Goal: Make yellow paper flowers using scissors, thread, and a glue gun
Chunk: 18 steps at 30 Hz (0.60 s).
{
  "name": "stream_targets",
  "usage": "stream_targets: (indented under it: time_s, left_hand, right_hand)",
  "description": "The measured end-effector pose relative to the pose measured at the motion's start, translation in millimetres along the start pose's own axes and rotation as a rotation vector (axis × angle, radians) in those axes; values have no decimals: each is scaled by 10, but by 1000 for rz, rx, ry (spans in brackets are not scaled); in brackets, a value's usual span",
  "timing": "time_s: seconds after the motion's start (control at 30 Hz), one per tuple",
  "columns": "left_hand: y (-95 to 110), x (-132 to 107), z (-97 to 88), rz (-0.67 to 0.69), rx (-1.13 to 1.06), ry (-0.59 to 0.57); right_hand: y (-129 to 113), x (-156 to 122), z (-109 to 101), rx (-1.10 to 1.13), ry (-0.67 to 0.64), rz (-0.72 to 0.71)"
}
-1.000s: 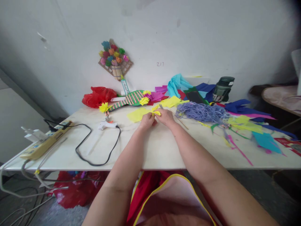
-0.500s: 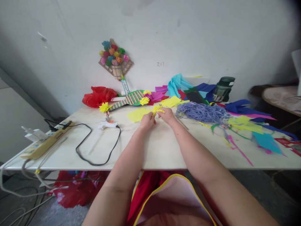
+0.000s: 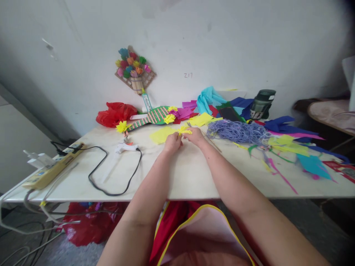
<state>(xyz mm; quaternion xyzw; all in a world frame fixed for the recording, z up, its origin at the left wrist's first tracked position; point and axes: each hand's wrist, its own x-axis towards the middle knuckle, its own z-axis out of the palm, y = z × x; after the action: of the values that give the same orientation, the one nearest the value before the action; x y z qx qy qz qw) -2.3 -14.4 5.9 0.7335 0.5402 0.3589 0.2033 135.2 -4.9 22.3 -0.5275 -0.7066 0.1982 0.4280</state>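
Note:
Both hands are close together over the middle of the table, pinching a yellow crepe paper flower (image 3: 184, 130). My left hand (image 3: 173, 142) is closed at its lower left side, with the thumb toward my other hand. My right hand (image 3: 195, 136) grips it from the right, fingers bent. A flat yellow paper sheet (image 3: 160, 135) lies just left of the hands. Behind it rests a green guitar-shaped craft (image 3: 158, 116) with pinkish strips and yellow and purple paper flowers. The undersides of the fingers are hidden.
On the left lie a white glue gun (image 3: 123, 148) with a black cord and a yellowish power strip (image 3: 52, 166). To the right sit a tangle of purple-grey string (image 3: 235, 131), coloured paper scraps (image 3: 313, 166) and a dark green bottle (image 3: 263, 104). A red plastic bag (image 3: 116, 114) stands behind.
The fingers have shifted slightly around the yellow flower, whose petals now look a little more spread. The whole view has moved very slightly; the things on the table stay put.

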Motion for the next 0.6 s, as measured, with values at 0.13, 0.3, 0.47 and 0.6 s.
stream_targets:
  time_s: [0.13, 0.3, 0.47, 0.6]
  left_hand:
    - [81, -13, -35, 2, 213, 49]
    - [185, -54, -68, -6, 409, 70]
    - [207, -65, -80, -9, 476, 49]
    - [191, -60, -92, 24, 474, 42]
  right_hand:
    - [-45, -15, 45, -269, 137, -51]
    - [-72, -27, 58, -295, 133, -78]
    - [-20, 21, 27, -104, 79, -78]
    - [-7, 22, -50, 148, -12, -19]
